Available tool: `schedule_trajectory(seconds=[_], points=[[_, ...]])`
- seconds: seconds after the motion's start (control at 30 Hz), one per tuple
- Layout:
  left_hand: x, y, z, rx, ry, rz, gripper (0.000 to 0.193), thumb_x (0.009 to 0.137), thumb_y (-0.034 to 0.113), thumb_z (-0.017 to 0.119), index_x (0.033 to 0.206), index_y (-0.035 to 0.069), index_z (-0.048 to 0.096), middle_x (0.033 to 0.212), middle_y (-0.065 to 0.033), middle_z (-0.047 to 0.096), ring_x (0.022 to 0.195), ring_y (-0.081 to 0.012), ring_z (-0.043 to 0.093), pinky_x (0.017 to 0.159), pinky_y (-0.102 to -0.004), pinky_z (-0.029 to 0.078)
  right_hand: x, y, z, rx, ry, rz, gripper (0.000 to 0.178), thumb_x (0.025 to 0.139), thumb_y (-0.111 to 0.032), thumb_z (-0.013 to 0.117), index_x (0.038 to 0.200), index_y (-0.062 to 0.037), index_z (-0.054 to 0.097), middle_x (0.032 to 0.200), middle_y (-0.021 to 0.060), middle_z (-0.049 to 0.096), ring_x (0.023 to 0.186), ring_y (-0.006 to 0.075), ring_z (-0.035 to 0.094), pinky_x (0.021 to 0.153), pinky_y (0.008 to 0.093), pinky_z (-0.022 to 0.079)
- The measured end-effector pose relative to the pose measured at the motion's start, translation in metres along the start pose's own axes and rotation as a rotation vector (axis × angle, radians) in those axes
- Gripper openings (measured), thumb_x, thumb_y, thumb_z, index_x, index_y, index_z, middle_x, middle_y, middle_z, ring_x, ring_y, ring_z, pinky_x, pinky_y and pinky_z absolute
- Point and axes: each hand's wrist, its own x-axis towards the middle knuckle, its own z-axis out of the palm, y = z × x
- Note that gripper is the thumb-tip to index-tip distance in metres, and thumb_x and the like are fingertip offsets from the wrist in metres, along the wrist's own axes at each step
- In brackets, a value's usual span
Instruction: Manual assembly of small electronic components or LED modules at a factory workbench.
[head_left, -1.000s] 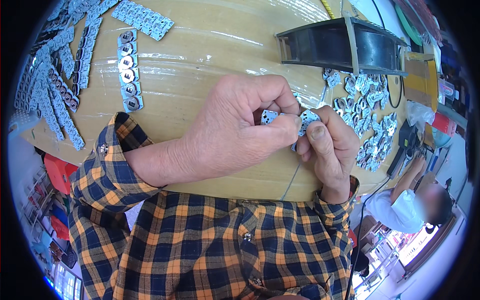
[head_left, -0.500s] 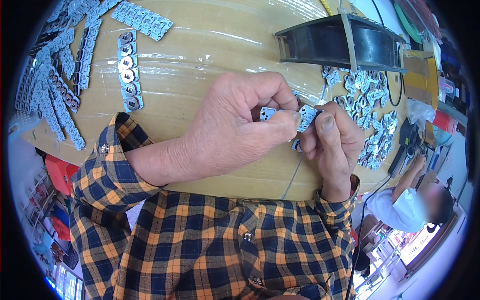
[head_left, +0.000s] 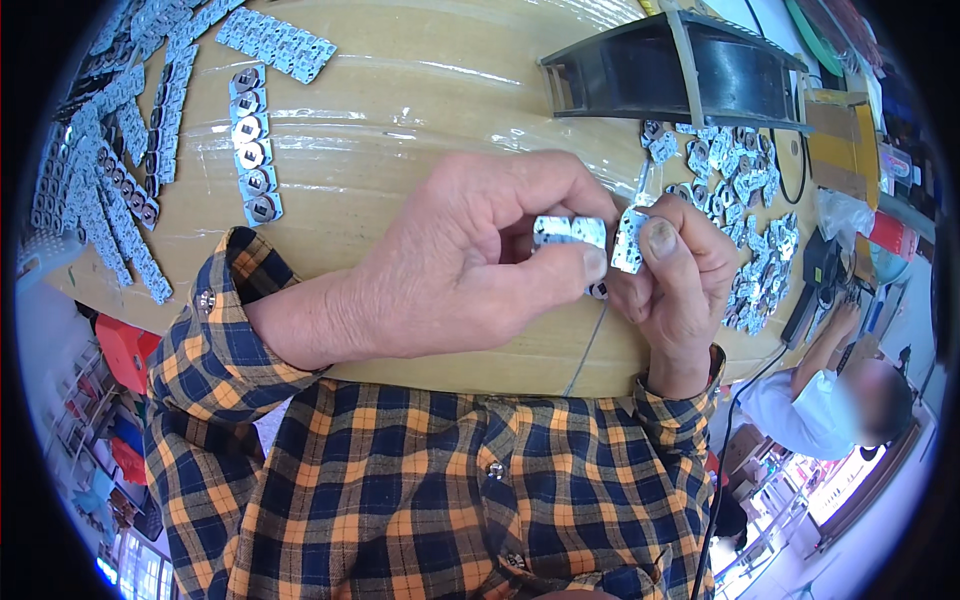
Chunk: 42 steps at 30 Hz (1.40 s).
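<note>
My left hand [head_left: 490, 260] is closed on a short strip of small circuit boards [head_left: 570, 230], light blue-white with dark spots, pinched between thumb and fingers. Just to its right, my right hand [head_left: 688, 270] grips a single small circuit board [head_left: 627, 242] under the thumb. A narrow gap separates this board from the strip. Part of the strip is hidden inside the left hand. Beneath the hands, part of another small round-topped piece [head_left: 597, 291] shows.
On the tan table lies a strip of boards with round metal parts [head_left: 252, 152]. Many board strips [head_left: 115, 215] are heaped at the far left. Loose single boards [head_left: 750, 265] pile up at right, by a black fan-like housing [head_left: 740, 80]. A person in white [head_left: 800, 415] sits beyond.
The end board has come apart from the strip and tilted more upright in my right hand. My right hand has moved slightly right, away from the left.
</note>
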Motion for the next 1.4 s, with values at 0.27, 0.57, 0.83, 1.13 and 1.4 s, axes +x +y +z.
schedule_trajectory(seconds=[0.27, 0.57, 0.83, 1.13, 1.4], points=[[-0.003, -0.003, 0.004, 0.179, 0.186, 0.045, 0.017, 0.087, -0.006, 0.063, 0.104, -0.003, 0.061, 0.091, -0.004, 0.065, 0.078, -0.0053, 0.06, 0.067, -0.0187, 0.048, 0.001, 0.001, 0.006, -0.085, 0.028, -0.056, 0.024, 0.096, -0.015, 0.057, 0.077, -0.0006, 0.058, 0.056, -0.0015, 0.052, 0.045, 0.0022, 0.041, 0.043, 0.0199, 0.03], [0.002, -0.008, 0.006, 0.522, 0.2, 0.371, 0.02, 0.078, -0.005, 0.072, 0.098, -0.003, 0.065, 0.08, -0.0085, 0.066, 0.065, -0.0115, 0.063, 0.054, -0.0222, 0.049, -0.001, 0.0, 0.007, -0.275, 0.084, -0.144, 0.02, 0.096, -0.01, 0.058, 0.08, 0.001, 0.063, 0.056, -0.0041, 0.05, 0.047, 0.0007, 0.041, 0.044, 0.0193, 0.03], [0.006, -0.003, 0.002, 0.573, 0.036, 0.474, 0.02, 0.079, -0.004, 0.072, 0.097, -0.003, 0.065, 0.078, -0.0092, 0.065, 0.062, -0.0132, 0.062, 0.052, -0.0222, 0.047, -0.002, -0.007, 0.007, -0.385, 0.136, -0.096, 0.017, 0.094, -0.01, 0.059, 0.084, 0.003, 0.063, 0.058, -0.0013, 0.051, 0.053, 0.0044, 0.047, 0.046, 0.0237, 0.036], [0.004, 0.001, 0.015, 0.226, 0.183, -0.03, 0.019, 0.088, -0.004, 0.061, 0.106, -0.005, 0.064, 0.09, -0.007, 0.066, 0.068, -0.0075, 0.062, 0.055, -0.0184, 0.047, 0.005, 0.0, -0.027, -0.839, 0.053, -0.596, 0.015, 0.085, -0.007, 0.068, 0.074, -0.0018, 0.06, 0.061, 0.0096, 0.053, 0.052, 0.0257, 0.054, 0.048, 0.0348, 0.041], [0.0, 0.008, 0.007, -0.004, 0.081, -0.183, 0.019, 0.091, -0.002, 0.059, 0.109, -0.007, 0.058, 0.089, -0.0102, 0.066, 0.069, -0.0093, 0.064, 0.055, -0.0185, 0.05, 0.007, 0.01, -0.016, -0.486, -0.178, -0.573, 0.015, 0.087, -0.009, 0.067, 0.076, -0.0017, 0.06, 0.061, 0.0082, 0.053, 0.052, 0.0247, 0.053, 0.048, 0.0344, 0.039]])
